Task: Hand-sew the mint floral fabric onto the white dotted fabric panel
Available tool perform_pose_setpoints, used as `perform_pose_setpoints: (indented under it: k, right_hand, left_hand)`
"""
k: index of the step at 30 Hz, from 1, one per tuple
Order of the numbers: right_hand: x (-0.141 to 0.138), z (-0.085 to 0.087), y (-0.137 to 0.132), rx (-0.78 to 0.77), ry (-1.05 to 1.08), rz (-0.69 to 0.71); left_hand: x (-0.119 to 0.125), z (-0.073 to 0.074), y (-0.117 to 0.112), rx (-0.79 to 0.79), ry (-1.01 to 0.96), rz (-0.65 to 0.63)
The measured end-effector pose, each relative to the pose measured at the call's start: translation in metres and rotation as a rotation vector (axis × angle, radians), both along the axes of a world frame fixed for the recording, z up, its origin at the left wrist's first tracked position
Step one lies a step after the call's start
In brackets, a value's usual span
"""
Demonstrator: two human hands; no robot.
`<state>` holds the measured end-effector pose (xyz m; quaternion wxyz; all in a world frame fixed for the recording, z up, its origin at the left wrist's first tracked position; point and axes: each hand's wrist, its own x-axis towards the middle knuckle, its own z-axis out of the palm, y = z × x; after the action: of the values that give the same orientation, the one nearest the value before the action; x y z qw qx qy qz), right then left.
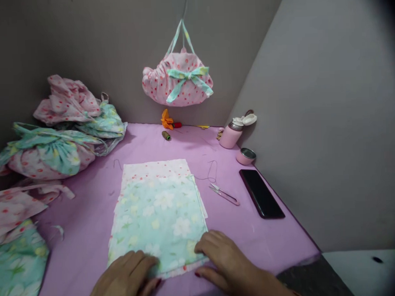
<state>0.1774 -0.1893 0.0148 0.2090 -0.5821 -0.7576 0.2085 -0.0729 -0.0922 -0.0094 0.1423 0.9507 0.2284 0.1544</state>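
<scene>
A mint-green floral fabric piece (161, 218) lies flat on the table over a pink-dotted white fabric (154, 169), whose strip shows along the far edge. My left hand (126, 275) is bent over the near left edge of the layers, fingers on top and thumb at the border. At the near right corner, my right hand (224, 259) has its curled fingers on the cloth and its thumb just below the edge. Both hands seem to grip the fabric's near edge. Dark thread runs from the far right corner, close to small pink thread snips (224, 194).
On the purple-covered table (252, 245), a black phone (261, 193), a pink cup lid (246, 156) and a pink bottle (231, 135) line the right side. A thread spool (166, 135) lies at the back. Sewn bags (51, 153) pile up left; a bow-trimmed bag (182, 77) hangs above.
</scene>
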Motion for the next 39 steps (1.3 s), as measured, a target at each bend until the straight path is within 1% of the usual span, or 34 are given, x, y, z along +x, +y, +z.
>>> perform_pose_setpoints:
  k: [2,4,7,10,14,16,19,21,23,25,28,30,32,34,35,37,39]
  right_hand:
    - [-0.001,0.003,-0.001,-0.054,-0.02,-0.006]
    - [-0.001,0.001,-0.003,-0.065,-0.037,-0.003]
    - [-0.002,-0.003,-0.007,-0.042,-0.041,0.007]
    - [-0.003,-0.001,-0.012,-0.016,-0.022,-0.017]
    - [-0.006,0.001,-0.017,0.003,-0.029,-0.024]
    - [-0.007,-0.003,-0.02,0.042,-0.06,-0.011]
    - [-0.009,-0.014,-0.025,0.112,-0.089,-0.016]
    - [-0.009,-0.017,-0.027,0.141,-0.091,-0.011]
    - [-0.008,-0.012,-0.026,0.138,-0.09,-0.001]
    - [-0.006,0.0,-0.02,0.13,-0.083,0.011]
    - [-0.006,0.019,-0.005,0.12,-0.071,0.054]
    - [-0.008,0.021,0.003,0.112,-0.072,0.087]
    - [-0.009,0.013,0.008,0.142,-0.068,0.105]
    - [-0.01,0.0,0.01,0.206,-0.08,0.121]
    - [-0.009,-0.007,0.01,0.241,-0.093,0.131]
    - [-0.007,-0.017,0.009,0.302,-0.126,0.147]
    - [-0.005,-0.023,0.009,0.355,-0.155,0.153]
  left_hand:
    - [0.001,0.006,-0.003,-0.116,0.094,0.031]
    - [0.002,0.011,-0.005,-0.198,0.16,0.032]
    - [0.002,0.014,-0.006,-0.237,0.143,0.002]
    - [0.0,0.01,-0.008,-0.208,0.084,-0.028]
    - [0.003,0.005,-0.011,-0.045,0.046,-0.037]
    - [0.007,0.008,-0.013,0.002,0.084,-0.089]
    - [0.015,0.015,-0.013,-0.009,0.165,-0.151]
    - [0.021,0.017,-0.012,0.016,0.165,-0.196]
    - [0.026,0.016,-0.009,0.08,0.142,-0.277]
    - [0.03,0.012,-0.006,0.132,0.147,-0.351]
    - [0.033,0.011,0.001,0.141,0.126,-0.393]
    - [0.034,0.017,0.005,0.113,0.112,-0.377]
    - [0.038,0.026,0.01,0.082,0.113,-0.324]
    - [0.047,0.032,0.016,0.044,0.105,-0.28]
    - [0.053,0.034,0.021,0.023,0.096,-0.28]
    - [0.066,0.031,0.036,-0.015,0.096,-0.311]
    - [0.08,0.026,0.058,-0.018,0.11,-0.351]
